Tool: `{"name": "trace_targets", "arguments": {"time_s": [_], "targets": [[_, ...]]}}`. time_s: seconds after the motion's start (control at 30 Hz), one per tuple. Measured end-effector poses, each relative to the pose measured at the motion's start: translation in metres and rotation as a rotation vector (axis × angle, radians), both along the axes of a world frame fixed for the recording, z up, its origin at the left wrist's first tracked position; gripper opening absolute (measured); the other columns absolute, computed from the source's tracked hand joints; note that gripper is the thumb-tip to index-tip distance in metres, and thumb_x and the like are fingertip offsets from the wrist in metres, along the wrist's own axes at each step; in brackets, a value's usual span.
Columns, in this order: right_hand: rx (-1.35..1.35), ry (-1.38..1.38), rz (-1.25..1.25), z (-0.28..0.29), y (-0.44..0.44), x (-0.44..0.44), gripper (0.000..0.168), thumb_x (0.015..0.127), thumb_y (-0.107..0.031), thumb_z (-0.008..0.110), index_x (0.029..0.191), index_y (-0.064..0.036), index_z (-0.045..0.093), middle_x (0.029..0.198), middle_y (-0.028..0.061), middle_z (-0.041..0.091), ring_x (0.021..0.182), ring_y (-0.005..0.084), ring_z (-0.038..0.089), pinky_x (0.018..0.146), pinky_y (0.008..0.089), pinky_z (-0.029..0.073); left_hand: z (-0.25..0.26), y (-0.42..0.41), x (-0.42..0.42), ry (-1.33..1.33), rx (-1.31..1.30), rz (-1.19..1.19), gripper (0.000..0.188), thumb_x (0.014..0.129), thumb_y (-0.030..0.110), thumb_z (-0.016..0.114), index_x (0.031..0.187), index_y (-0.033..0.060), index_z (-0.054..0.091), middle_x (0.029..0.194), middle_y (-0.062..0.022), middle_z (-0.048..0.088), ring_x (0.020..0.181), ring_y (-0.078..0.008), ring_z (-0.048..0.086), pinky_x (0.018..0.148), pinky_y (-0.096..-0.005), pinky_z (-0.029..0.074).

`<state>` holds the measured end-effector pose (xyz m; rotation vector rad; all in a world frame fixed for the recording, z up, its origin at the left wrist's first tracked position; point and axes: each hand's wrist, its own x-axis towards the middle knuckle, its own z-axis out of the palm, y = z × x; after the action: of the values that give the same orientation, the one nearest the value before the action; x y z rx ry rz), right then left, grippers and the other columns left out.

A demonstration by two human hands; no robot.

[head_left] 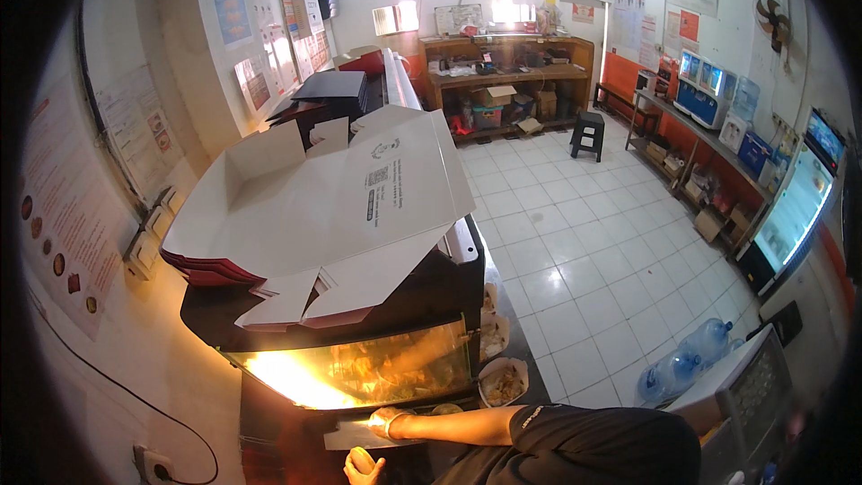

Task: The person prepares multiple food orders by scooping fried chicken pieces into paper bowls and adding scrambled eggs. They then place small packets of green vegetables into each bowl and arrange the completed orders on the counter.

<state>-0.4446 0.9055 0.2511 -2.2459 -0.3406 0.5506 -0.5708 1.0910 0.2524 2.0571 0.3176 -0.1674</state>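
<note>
My left hand (362, 469) is at the bottom edge of the picture, its fingers wrapped around a rounded tan thing (362, 460) that looks like a bun. Just above it, my right hand (384, 422), in a clear plastic glove, reaches in from the right. It is over a pale flat sheet or tray (357, 438) in front of a lit food display case (404, 364). Whether its fingers grip anything is hidden. Golden food shows behind the case's glass. A paper bowl of food (504, 382) stands beside the case, near my right forearm.
Stacked open cardboard boxes (316, 202), white inside, cover the top of the case and overhang its front. More food containers (493, 335) line its right side. Large blue water bottles (667, 374) are on the tiled floor (566, 269). A black stool (588, 135) stands farther back.
</note>
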Motion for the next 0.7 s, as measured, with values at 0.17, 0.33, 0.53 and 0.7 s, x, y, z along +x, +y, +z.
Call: {"name": "trace_targets", "arguments": {"time_s": [0.17, 0.33, 0.53, 0.7], "targets": [[-0.141, -0.074, 0.089, -0.018, 0.006, 0.009, 0.039, 0.096, -0.029, 0.044, 0.116, -0.003, 0.066, 0.119, 0.0206, 0.067, 0.106, 0.0402, 0.065, 0.094, 0.0455, 0.049, -0.003, -0.005, 0.002, -0.005, -0.004, -0.019, 0.081, 0.076, 0.036, 0.085, 0.137, -0.0035, 0.050, 0.127, -0.0242, 0.059, 0.116, -0.0336, 0.059, 0.099, -0.0419, 0.048], [-0.260, -0.037, 0.189, -0.033, 0.021, 0.017, 0.038, 0.093, -0.022, 0.045, 0.117, 0.001, 0.065, 0.121, 0.0237, 0.065, 0.111, 0.0399, 0.063, 0.096, 0.0453, 0.049, -0.003, -0.004, -0.001, -0.007, 0.001, -0.020, 0.081, 0.077, 0.037, 0.084, 0.138, -0.0031, 0.048, 0.129, -0.0242, 0.057, 0.117, -0.0344, 0.057, 0.100, -0.0422, 0.046], [-0.235, -0.169, 0.132, -0.048, 0.021, 0.014, 0.035, 0.091, -0.020, 0.047, 0.108, 0.002, 0.067, 0.112, 0.0244, 0.068, 0.107, 0.0376, 0.065, 0.092, 0.0449, 0.052, -0.005, -0.009, -0.003, -0.005, -0.003, -0.027, 0.081, 0.078, 0.037, 0.083, 0.139, -0.0026, 0.047, 0.131, -0.0242, 0.055, 0.119, -0.0353, 0.055, 0.101, -0.0426, 0.045], [-0.353, -0.226, 0.299, -0.023, 0.012, 0.012, 0.033, 0.089, -0.025, 0.050, 0.096, -0.001, 0.071, 0.107, 0.0223, 0.070, 0.100, 0.0383, 0.067, 0.088, 0.0457, 0.054, -0.008, -0.008, -0.006, -0.002, -0.005, -0.026, 0.081, 0.079, 0.037, 0.082, 0.140, -0.0022, 0.045, 0.133, -0.0242, 0.052, 0.121, -0.0361, 0.053, 0.103, -0.0429, 0.044]]}}
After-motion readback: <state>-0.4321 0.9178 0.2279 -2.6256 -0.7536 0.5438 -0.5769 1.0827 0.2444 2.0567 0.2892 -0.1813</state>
